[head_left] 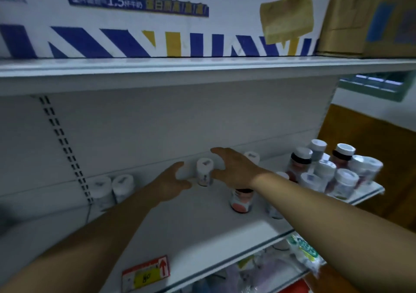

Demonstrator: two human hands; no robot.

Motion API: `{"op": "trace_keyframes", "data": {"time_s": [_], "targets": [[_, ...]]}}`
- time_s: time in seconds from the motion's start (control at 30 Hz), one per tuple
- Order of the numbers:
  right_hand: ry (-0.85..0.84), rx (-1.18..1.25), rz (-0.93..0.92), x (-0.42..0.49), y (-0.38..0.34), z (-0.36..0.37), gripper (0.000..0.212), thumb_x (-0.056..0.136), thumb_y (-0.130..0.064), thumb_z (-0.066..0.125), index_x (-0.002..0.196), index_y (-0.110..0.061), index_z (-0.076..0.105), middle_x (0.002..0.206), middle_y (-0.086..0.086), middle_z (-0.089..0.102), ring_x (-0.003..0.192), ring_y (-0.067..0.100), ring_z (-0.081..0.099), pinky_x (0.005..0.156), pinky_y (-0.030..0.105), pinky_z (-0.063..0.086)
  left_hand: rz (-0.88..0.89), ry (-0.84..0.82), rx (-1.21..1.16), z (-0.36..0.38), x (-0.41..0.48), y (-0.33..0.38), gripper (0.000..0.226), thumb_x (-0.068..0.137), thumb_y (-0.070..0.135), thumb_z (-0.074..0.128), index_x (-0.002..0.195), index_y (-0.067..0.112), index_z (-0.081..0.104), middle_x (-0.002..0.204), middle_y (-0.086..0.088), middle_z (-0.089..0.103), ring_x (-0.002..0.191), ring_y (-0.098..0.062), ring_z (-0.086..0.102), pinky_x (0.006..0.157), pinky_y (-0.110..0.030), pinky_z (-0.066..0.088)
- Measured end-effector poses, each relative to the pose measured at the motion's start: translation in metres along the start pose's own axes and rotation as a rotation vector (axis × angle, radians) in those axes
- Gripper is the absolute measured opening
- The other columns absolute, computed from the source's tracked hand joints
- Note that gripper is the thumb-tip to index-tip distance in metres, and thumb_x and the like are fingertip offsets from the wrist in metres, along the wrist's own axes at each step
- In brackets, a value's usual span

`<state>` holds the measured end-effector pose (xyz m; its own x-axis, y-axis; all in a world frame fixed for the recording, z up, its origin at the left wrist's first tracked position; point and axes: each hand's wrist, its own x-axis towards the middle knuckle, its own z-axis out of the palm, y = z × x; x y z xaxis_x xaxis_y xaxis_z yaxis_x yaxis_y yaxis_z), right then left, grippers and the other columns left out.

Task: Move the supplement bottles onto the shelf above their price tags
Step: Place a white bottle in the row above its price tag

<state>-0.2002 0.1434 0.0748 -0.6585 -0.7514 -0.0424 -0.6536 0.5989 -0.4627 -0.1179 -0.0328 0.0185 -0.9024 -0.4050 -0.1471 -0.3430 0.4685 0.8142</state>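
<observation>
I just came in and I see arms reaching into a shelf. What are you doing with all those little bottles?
A person is sorting supplement bottles on a white shelf. Both hands reach to the back: the left hand and the right hand are open on either side of a small white-capped bottle, not yet gripping it. A crowd of bottles stands at the right, and a red-and-yellow price tag hangs on the front edge.

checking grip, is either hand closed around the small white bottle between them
No, the left hand and right hand flank the small white bottle, both open.
</observation>
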Motion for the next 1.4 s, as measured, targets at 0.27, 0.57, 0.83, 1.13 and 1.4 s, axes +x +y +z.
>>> {"op": "trace_keyframes", "data": {"time_s": [0.27, 0.57, 0.83, 1.13, 1.4], "targets": [[-0.133, -0.074, 0.103, 0.065, 0.028, 0.007, 0.081, 0.09, -0.039, 0.058, 0.15, -0.018, 0.009, 0.154, 0.011, 0.021, 0.135, 0.029, 0.033, 0.101, 0.033, 0.036, -0.02, -0.037, -0.062, 0.011, 0.047, -0.012, 0.077, 0.086, 0.008, 0.064, 0.147, 0.014, 0.018, 0.155, -0.007, 0.017, 0.141, -0.026, 0.022, 0.104, -0.034, 0.031], [-0.322, -0.046, 0.061, 0.127, 0.069, 0.017, 0.068, 0.085, -0.034, 0.066, 0.136, -0.002, 0.035, 0.132, 0.017, 0.045, 0.104, 0.021, 0.047, 0.082, 0.031, 0.04, -0.035, -0.013, -0.211, 0.052, 0.08, -0.011, 0.073, 0.074, -0.004, 0.066, 0.135, 0.009, 0.029, 0.127, -0.004, 0.039, 0.11, -0.017, 0.043, 0.078, -0.017, 0.044], [-0.395, -0.005, -0.195, 0.134, 0.074, 0.033, 0.01, 0.088, -0.012, 0.057, 0.083, -0.015, 0.048, 0.07, -0.005, 0.039, 0.079, 0.016, 0.046, 0.067, 0.023, 0.034, -0.056, 0.131, -0.148, 0.077, 0.076, -0.004, 0.054, 0.087, -0.001, 0.056, 0.136, 0.009, 0.038, 0.134, -0.014, 0.049, 0.111, -0.022, 0.052, 0.091, -0.03, 0.046], [-0.172, 0.465, -0.319, 0.072, 0.052, -0.023, 0.051, 0.092, -0.035, 0.055, 0.137, -0.039, 0.032, 0.102, 0.0, 0.056, 0.095, 0.021, 0.06, 0.083, 0.033, 0.054, 0.096, 0.29, -0.292, 0.033, -0.002, 0.061, 0.058, 0.084, 0.012, 0.065, 0.119, 0.045, 0.034, 0.102, -0.003, 0.058, 0.089, -0.017, 0.063, 0.085, -0.035, 0.052], [-0.082, 0.781, -0.426, -0.059, -0.008, -0.04, 0.032, 0.098, -0.024, 0.045, 0.12, -0.047, 0.043, 0.115, 0.001, 0.056, 0.102, 0.019, 0.062, 0.083, 0.038, 0.057, 0.302, 0.275, -0.274, 0.016, -0.139, 0.099, 0.075, 0.083, 0.003, 0.062, 0.129, 0.051, 0.027, 0.114, 0.007, 0.056, 0.098, -0.007, 0.063, 0.078, -0.023, 0.055]]}}
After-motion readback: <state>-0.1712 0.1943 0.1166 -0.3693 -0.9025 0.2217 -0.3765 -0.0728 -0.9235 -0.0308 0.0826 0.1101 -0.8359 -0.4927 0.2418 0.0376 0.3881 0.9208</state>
